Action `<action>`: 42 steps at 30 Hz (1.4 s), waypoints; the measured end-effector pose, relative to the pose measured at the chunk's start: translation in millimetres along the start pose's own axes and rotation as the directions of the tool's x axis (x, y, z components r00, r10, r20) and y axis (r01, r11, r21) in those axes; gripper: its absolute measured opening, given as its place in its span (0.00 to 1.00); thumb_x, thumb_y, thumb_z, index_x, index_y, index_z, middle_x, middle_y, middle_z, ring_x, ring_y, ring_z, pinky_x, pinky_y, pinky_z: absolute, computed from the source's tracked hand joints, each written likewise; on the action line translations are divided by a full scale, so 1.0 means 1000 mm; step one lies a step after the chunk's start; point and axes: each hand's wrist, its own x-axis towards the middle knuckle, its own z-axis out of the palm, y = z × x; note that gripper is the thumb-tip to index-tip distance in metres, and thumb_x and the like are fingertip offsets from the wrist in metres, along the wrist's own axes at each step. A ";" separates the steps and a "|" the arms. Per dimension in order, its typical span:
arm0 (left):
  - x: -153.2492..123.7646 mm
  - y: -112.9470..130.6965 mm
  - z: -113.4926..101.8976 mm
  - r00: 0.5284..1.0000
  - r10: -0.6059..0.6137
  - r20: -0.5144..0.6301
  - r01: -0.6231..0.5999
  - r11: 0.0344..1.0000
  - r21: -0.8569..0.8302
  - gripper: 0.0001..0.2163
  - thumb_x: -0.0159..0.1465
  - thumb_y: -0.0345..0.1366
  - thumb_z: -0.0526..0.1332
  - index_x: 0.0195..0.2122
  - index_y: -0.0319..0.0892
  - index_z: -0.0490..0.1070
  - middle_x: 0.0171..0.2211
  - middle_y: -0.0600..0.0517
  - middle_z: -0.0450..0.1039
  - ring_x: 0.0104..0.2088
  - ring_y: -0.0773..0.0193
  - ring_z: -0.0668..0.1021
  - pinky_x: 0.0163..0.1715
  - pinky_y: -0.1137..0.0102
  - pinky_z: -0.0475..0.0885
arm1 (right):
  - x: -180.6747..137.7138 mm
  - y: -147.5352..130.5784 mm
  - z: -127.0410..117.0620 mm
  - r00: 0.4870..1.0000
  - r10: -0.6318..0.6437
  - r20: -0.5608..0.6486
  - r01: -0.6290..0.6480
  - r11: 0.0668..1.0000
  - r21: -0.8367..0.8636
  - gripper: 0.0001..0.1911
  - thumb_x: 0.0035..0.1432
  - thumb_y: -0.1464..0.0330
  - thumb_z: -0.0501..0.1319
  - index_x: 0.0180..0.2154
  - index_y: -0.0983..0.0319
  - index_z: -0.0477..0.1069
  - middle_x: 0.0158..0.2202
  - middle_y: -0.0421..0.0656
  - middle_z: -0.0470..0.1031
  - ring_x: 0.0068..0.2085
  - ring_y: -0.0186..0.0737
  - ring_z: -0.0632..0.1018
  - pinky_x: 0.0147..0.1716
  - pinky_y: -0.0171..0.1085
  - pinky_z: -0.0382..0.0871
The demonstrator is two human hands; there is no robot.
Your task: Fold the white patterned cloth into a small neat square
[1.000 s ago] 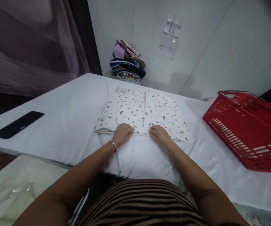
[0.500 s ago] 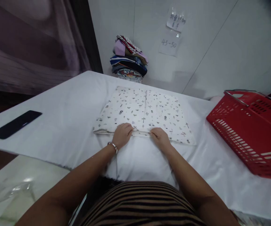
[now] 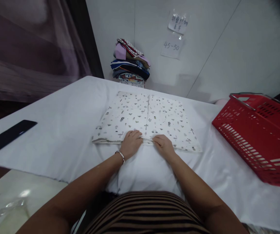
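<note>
A folded white cloth (image 3: 140, 113) with small printed figures lies flat on the white-covered table, a seam running down its middle. At its near edge my left hand (image 3: 132, 142) grips the layered fabric just left of the seam, fingers bent over the top. My right hand (image 3: 163, 145) pinches the same edge a little to the right, thumb and fingers pressed together. A short stretch of the edge shows between both hands. What kind of cloth item it is, I cannot tell.
To the right stands a red plastic basket (image 3: 259, 139) with metal handles. A dark flat slab (image 3: 8, 135) lies at the table's left. Behind the table (image 3: 64, 130) rises a stack of folded clothes (image 3: 131, 65) against the wall. Paper signs (image 3: 171, 47) hang above.
My left hand has slid slightly right along the near edge, so the two hands are closer together. The cloth stays folded; the whole view has shifted a little.
</note>
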 end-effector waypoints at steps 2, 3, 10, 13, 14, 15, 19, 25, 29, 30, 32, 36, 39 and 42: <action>0.000 0.000 0.002 1.000 0.023 -0.003 -0.023 1.000 -0.001 0.09 0.64 0.32 0.54 0.34 0.43 0.74 0.45 0.50 0.73 0.52 0.55 0.68 0.51 0.57 0.62 | 0.001 0.000 0.000 1.000 -0.014 0.011 0.014 1.000 0.006 0.12 0.60 0.72 0.54 0.40 0.59 0.76 0.40 0.46 0.76 0.42 0.40 0.74 0.41 0.39 0.71; 0.000 0.000 0.002 0.999 0.036 -0.011 -0.036 0.999 -0.004 0.09 0.64 0.31 0.54 0.34 0.42 0.74 0.44 0.50 0.73 0.52 0.55 0.68 0.51 0.57 0.62 | 0.001 0.000 0.000 1.000 -0.018 0.012 0.018 1.000 0.013 0.12 0.60 0.72 0.54 0.40 0.59 0.76 0.40 0.46 0.76 0.42 0.40 0.74 0.41 0.39 0.71; -0.003 0.004 -0.002 0.990 0.061 -0.123 -0.071 0.995 -0.076 0.09 0.65 0.29 0.51 0.35 0.41 0.71 0.42 0.49 0.73 0.48 0.60 0.70 0.50 0.61 0.63 | 0.001 -0.001 0.002 0.999 -0.048 -0.010 0.048 0.999 0.025 0.13 0.61 0.73 0.53 0.41 0.60 0.75 0.40 0.46 0.76 0.42 0.40 0.73 0.41 0.39 0.70; -0.004 0.004 -0.004 0.992 0.043 -0.117 -0.053 0.995 -0.084 0.09 0.65 0.29 0.51 0.35 0.41 0.70 0.38 0.49 0.73 0.43 0.61 0.71 0.46 0.62 0.65 | 0.001 -0.003 0.002 0.995 -0.100 0.016 0.099 0.995 0.024 0.13 0.60 0.73 0.53 0.42 0.61 0.74 0.40 0.47 0.75 0.43 0.41 0.73 0.42 0.41 0.69; -0.004 0.004 -0.004 0.993 0.035 -0.114 -0.045 0.995 -0.085 0.09 0.65 0.29 0.50 0.35 0.41 0.69 0.38 0.49 0.73 0.42 0.61 0.71 0.45 0.62 0.65 | 0.001 -0.003 0.002 0.993 -0.114 0.031 0.114 0.993 0.022 0.13 0.59 0.73 0.53 0.42 0.61 0.74 0.41 0.47 0.75 0.43 0.42 0.73 0.43 0.41 0.68; -0.004 0.004 -0.004 0.993 0.031 -0.112 -0.041 0.996 -0.085 0.09 0.66 0.29 0.50 0.35 0.41 0.69 0.37 0.49 0.73 0.41 0.61 0.72 0.45 0.62 0.65 | 0.001 -0.004 0.002 0.991 -0.125 0.043 0.125 0.992 0.018 0.13 0.59 0.72 0.54 0.43 0.61 0.73 0.42 0.47 0.75 0.44 0.42 0.72 0.43 0.42 0.68; -0.003 0.003 -0.001 0.994 0.009 -0.105 -0.018 0.997 -0.081 0.09 0.66 0.29 0.49 0.34 0.41 0.68 0.33 0.50 0.73 0.37 0.62 0.73 0.45 0.62 0.64 | 0.001 -0.006 0.004 0.992 -0.106 0.071 0.109 0.993 -0.052 0.12 0.61 0.69 0.55 0.45 0.61 0.72 0.43 0.48 0.74 0.45 0.43 0.72 0.43 0.43 0.66; -0.003 0.002 0.003 0.996 -0.004 -0.090 0.000 0.999 -0.045 0.09 0.67 0.30 0.49 0.32 0.41 0.67 0.30 0.51 0.73 0.34 0.63 0.73 0.46 0.62 0.64 | 0.001 -0.006 0.006 0.996 -0.056 0.064 0.065 0.988 -0.137 0.14 0.64 0.70 0.51 0.45 0.61 0.73 0.41 0.48 0.74 0.43 0.43 0.70 0.40 0.41 0.66; -0.003 0.001 0.005 0.998 0.006 -0.069 -0.009 0.999 -0.032 0.10 0.66 0.29 0.49 0.32 0.41 0.68 0.30 0.50 0.73 0.35 0.62 0.74 0.43 0.63 0.65 | 0.001 -0.007 0.005 0.995 -0.038 0.096 0.056 0.982 -0.183 0.14 0.63 0.72 0.52 0.45 0.61 0.73 0.39 0.48 0.73 0.41 0.43 0.70 0.39 0.40 0.65; -0.003 0.001 0.005 0.999 0.006 -0.053 -0.008 0.999 -0.032 0.10 0.66 0.29 0.49 0.33 0.41 0.68 0.30 0.50 0.73 0.35 0.61 0.74 0.43 0.63 0.65 | 0.001 -0.007 0.005 0.994 -0.035 0.108 0.055 0.981 -0.187 0.14 0.63 0.72 0.52 0.45 0.61 0.73 0.39 0.47 0.73 0.41 0.43 0.70 0.39 0.40 0.64; -0.003 0.002 0.005 1.000 -0.007 -0.022 0.006 1.000 -0.028 0.10 0.66 0.29 0.48 0.34 0.40 0.68 0.30 0.49 0.73 0.35 0.61 0.74 0.42 0.62 0.65 | -0.001 -0.006 0.006 0.992 -0.028 0.126 0.052 0.980 -0.191 0.14 0.62 0.73 0.52 0.47 0.61 0.72 0.39 0.47 0.73 0.40 0.43 0.71 0.39 0.40 0.64; -0.003 0.003 0.005 0.998 -0.058 0.005 0.059 0.998 -0.025 0.09 0.66 0.31 0.48 0.37 0.40 0.68 0.31 0.49 0.73 0.35 0.59 0.74 0.39 0.63 0.65 | -0.003 -0.009 0.006 0.991 -0.018 0.134 0.045 0.979 -0.201 0.15 0.62 0.73 0.52 0.49 0.62 0.70 0.38 0.47 0.74 0.39 0.43 0.71 0.39 0.40 0.64; -0.003 0.003 0.007 0.998 -0.066 0.002 0.067 0.997 -0.027 0.08 0.66 0.30 0.49 0.39 0.42 0.68 0.32 0.49 0.73 0.36 0.59 0.74 0.39 0.64 0.66 | 0.001 -0.016 0.004 0.990 -0.039 0.135 0.066 0.976 -0.208 0.14 0.62 0.72 0.53 0.48 0.62 0.69 0.42 0.48 0.73 0.42 0.44 0.70 0.41 0.41 0.64; -0.002 0.002 0.009 0.997 -0.073 -0.005 0.073 0.997 -0.035 0.08 0.66 0.30 0.49 0.40 0.41 0.67 0.32 0.49 0.73 0.37 0.59 0.74 0.39 0.63 0.66 | 0.012 -0.024 0.006 0.981 -0.067 0.184 0.111 0.965 -0.239 0.12 0.61 0.70 0.55 0.47 0.62 0.69 0.43 0.47 0.73 0.43 0.44 0.70 0.40 0.40 0.63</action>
